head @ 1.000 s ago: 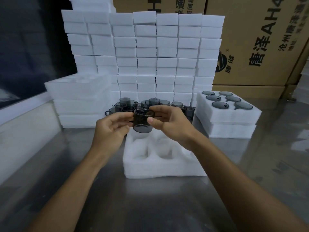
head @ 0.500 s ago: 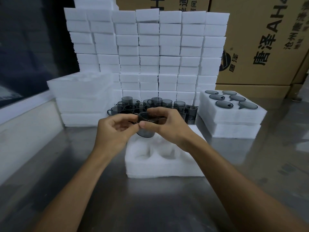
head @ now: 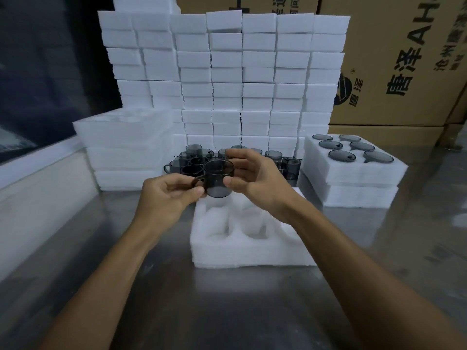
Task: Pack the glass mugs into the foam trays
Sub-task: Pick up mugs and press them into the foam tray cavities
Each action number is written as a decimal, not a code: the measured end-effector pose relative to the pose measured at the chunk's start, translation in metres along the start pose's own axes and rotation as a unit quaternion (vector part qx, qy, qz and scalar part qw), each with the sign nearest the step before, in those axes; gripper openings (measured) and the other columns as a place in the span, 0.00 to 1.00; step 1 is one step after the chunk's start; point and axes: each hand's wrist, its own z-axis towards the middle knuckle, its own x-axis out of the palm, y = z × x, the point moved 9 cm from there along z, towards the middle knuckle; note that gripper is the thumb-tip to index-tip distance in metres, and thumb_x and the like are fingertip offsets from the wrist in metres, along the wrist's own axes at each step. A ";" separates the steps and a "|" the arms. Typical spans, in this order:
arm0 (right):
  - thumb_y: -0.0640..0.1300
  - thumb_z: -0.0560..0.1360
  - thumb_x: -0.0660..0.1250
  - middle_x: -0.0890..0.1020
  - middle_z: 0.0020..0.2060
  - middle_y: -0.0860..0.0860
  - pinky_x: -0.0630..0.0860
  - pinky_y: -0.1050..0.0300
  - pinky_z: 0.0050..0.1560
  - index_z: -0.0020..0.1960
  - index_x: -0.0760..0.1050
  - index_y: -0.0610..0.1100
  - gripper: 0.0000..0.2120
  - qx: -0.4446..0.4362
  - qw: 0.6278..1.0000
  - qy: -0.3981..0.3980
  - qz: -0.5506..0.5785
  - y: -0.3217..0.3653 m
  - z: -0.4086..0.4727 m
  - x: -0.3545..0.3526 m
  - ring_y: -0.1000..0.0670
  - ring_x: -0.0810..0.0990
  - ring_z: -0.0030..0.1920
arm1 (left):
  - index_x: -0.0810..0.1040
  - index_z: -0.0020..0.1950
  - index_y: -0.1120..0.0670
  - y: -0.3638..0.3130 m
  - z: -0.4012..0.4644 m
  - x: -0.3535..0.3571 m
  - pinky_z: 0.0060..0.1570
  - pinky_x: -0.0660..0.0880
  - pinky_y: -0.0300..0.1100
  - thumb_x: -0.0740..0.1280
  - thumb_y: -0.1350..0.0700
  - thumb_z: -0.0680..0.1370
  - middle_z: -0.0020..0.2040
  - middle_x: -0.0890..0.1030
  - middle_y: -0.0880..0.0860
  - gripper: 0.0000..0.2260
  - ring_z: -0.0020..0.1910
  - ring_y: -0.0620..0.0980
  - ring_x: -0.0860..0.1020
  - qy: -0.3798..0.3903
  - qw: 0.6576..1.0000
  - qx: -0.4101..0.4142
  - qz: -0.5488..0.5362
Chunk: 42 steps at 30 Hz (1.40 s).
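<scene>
A smoky grey glass mug [head: 217,178] hangs upright above the far end of a white foam tray [head: 249,251] with empty round pockets. My left hand [head: 166,195] pinches the mug's handle on its left side. My right hand [head: 255,176] holds the mug's body from the right, thumb on the near wall and fingers arched over the rim. Behind them several more grey mugs [head: 188,164] stand in a cluster on the steel table.
A filled foam tray [head: 353,170] with grey mugs sits on a second tray at the right. Stacked empty trays [head: 123,142] stand at the left, a wall of foam blocks [head: 227,79] at the back, cardboard boxes [head: 394,59] behind it.
The mug has been turned between both hands; it now stands upright with its handle to the left in my left fingers, and my right fingers have spread over its rim.
</scene>
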 end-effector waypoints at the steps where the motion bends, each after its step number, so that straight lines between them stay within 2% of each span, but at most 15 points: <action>1: 0.32 0.75 0.71 0.81 0.57 0.48 0.79 0.60 0.58 0.66 0.74 0.47 0.22 0.005 1.000 -0.006 -0.002 -0.002 0.001 -0.001 0.54 0.82 0.55 | 0.83 0.42 0.60 0.001 0.000 0.002 0.43 0.80 0.35 0.74 0.69 0.70 0.39 0.86 0.54 0.06 0.40 0.51 0.86 0.008 1.000 -0.005 0.000; 3: 0.35 0.75 0.72 0.82 0.58 0.48 0.78 0.57 0.62 0.68 0.74 0.44 0.23 0.013 1.000 -0.008 -0.009 -0.006 0.002 -0.001 0.53 0.82 0.58 | 0.83 0.41 0.61 0.002 -0.001 0.006 0.44 0.80 0.34 0.75 0.69 0.69 0.43 0.87 0.52 0.05 0.41 0.48 0.85 0.023 1.000 -0.007 0.010; 6: 0.42 0.73 0.76 0.83 0.58 0.50 0.76 0.62 0.62 0.69 0.74 0.43 0.26 0.018 1.000 -0.007 -0.022 -0.010 0.001 0.000 0.55 0.81 0.59 | 0.84 0.38 0.57 0.002 -0.001 0.010 0.45 0.79 0.32 0.77 0.68 0.67 0.46 0.86 0.45 0.07 0.42 0.44 0.84 0.055 0.998 -0.003 0.041; 8: 0.44 0.73 0.76 0.83 0.57 0.51 0.76 0.65 0.60 0.68 0.75 0.42 0.25 0.021 0.999 -0.009 -0.033 -0.013 0.001 0.000 0.56 0.81 0.58 | 0.84 0.39 0.54 0.006 0.000 0.007 0.46 0.79 0.34 0.77 0.65 0.68 0.45 0.86 0.46 0.06 0.42 0.44 0.84 0.059 0.997 -0.011 0.044; 10: 0.42 0.73 0.76 0.83 0.56 0.51 0.76 0.68 0.56 0.68 0.75 0.42 0.24 0.026 0.999 -0.006 -0.031 -0.016 0.000 0.002 0.59 0.81 0.56 | 0.84 0.44 0.53 0.010 0.001 0.005 0.48 0.80 0.40 0.74 0.61 0.73 0.45 0.86 0.50 0.03 0.46 0.46 0.83 0.056 0.998 -0.027 0.014; 12: 0.41 0.73 0.76 0.84 0.55 0.51 0.77 0.70 0.54 0.67 0.76 0.41 0.24 0.033 0.999 -0.007 -0.024 -0.019 0.001 0.001 0.60 0.82 0.54 | 0.82 0.53 0.50 0.016 0.001 0.006 0.51 0.79 0.46 0.70 0.59 0.77 0.48 0.86 0.51 0.07 0.51 0.49 0.83 0.049 0.998 -0.048 -0.014; 16: 0.43 0.73 0.76 0.84 0.55 0.52 0.76 0.69 0.54 0.67 0.76 0.41 0.24 0.042 0.999 -0.010 -0.027 -0.021 0.001 0.002 0.59 0.82 0.55 | 0.80 0.63 0.50 0.019 -0.001 0.016 0.54 0.78 0.46 0.67 0.57 0.79 0.56 0.83 0.53 0.13 0.57 0.49 0.80 0.052 0.997 -0.052 0.006; 18: 0.43 0.73 0.76 0.84 0.55 0.51 0.77 0.66 0.56 0.67 0.76 0.41 0.24 0.042 0.998 -0.018 -0.032 -0.021 0.001 0.000 0.57 0.82 0.55 | 0.81 0.62 0.50 0.019 -0.002 0.018 0.50 0.79 0.42 0.68 0.57 0.79 0.54 0.84 0.51 0.12 0.54 0.46 0.81 0.051 0.997 -0.050 -0.007; 21: 0.41 0.74 0.75 0.83 0.55 0.51 0.77 0.63 0.58 0.67 0.76 0.40 0.23 0.043 0.998 -0.013 -0.053 -0.022 0.001 0.002 0.55 0.82 0.56 | 0.81 0.59 0.49 0.019 -0.002 0.015 0.40 0.78 0.33 0.70 0.60 0.77 0.46 0.83 0.47 0.12 0.42 0.38 0.81 0.051 0.998 -0.035 0.000; 23: 0.41 0.74 0.74 0.83 0.54 0.51 0.77 0.62 0.59 0.68 0.75 0.41 0.23 0.045 0.996 0.000 -0.073 -0.023 0.000 0.005 0.55 0.82 0.56 | 0.80 0.59 0.45 0.024 -0.003 0.015 0.37 0.76 0.30 0.71 0.59 0.76 0.47 0.82 0.46 0.14 0.40 0.37 0.80 0.057 0.997 -0.039 0.019; 27: 0.44 0.75 0.74 0.81 0.56 0.54 0.75 0.55 0.65 0.68 0.75 0.42 0.22 0.046 0.991 0.011 -0.123 -0.022 0.001 0.003 0.54 0.79 0.60 | 0.80 0.60 0.43 0.028 0.000 0.017 0.38 0.76 0.30 0.70 0.56 0.77 0.48 0.82 0.48 0.14 0.40 0.36 0.79 0.059 0.997 -0.035 0.022; 31: 0.49 0.75 0.73 0.78 0.65 0.51 0.75 0.51 0.66 0.70 0.74 0.43 0.25 0.059 0.981 0.028 -0.180 -0.026 0.001 0.001 0.54 0.76 0.65 | 0.79 0.56 0.35 0.027 0.000 0.018 0.39 0.72 0.26 0.68 0.51 0.78 0.47 0.83 0.51 0.11 0.37 0.35 0.76 0.045 0.996 -0.007 0.082; 34: 0.51 0.75 0.73 0.78 0.65 0.51 0.77 0.50 0.63 0.69 0.74 0.44 0.26 0.057 0.976 0.030 -0.206 -0.029 0.002 0.001 0.54 0.76 0.63 | 0.79 0.55 0.34 0.026 0.000 0.020 0.41 0.73 0.26 0.70 0.54 0.78 0.49 0.82 0.48 0.13 0.43 0.42 0.78 0.045 0.995 0.000 0.087; 38: 0.53 0.74 0.73 0.78 0.64 0.52 0.74 0.59 0.58 0.68 0.75 0.44 0.26 0.052 0.966 0.031 -0.252 -0.034 0.005 0.005 0.54 0.76 0.63 | 0.81 0.51 0.39 0.029 0.001 0.019 0.44 0.72 0.28 0.71 0.57 0.77 0.54 0.81 0.46 0.12 0.46 0.44 0.80 0.035 0.994 -0.010 0.103; 42: 0.53 0.73 0.74 0.77 0.65 0.50 0.64 0.72 0.44 0.64 0.78 0.43 0.23 0.034 0.949 0.044 -0.309 -0.034 0.005 0.012 0.51 0.74 0.65 | 0.82 0.47 0.44 0.031 -0.001 0.017 0.45 0.72 0.30 0.73 0.60 0.74 0.54 0.77 0.46 0.10 0.46 0.44 0.79 0.014 0.992 -0.019 0.127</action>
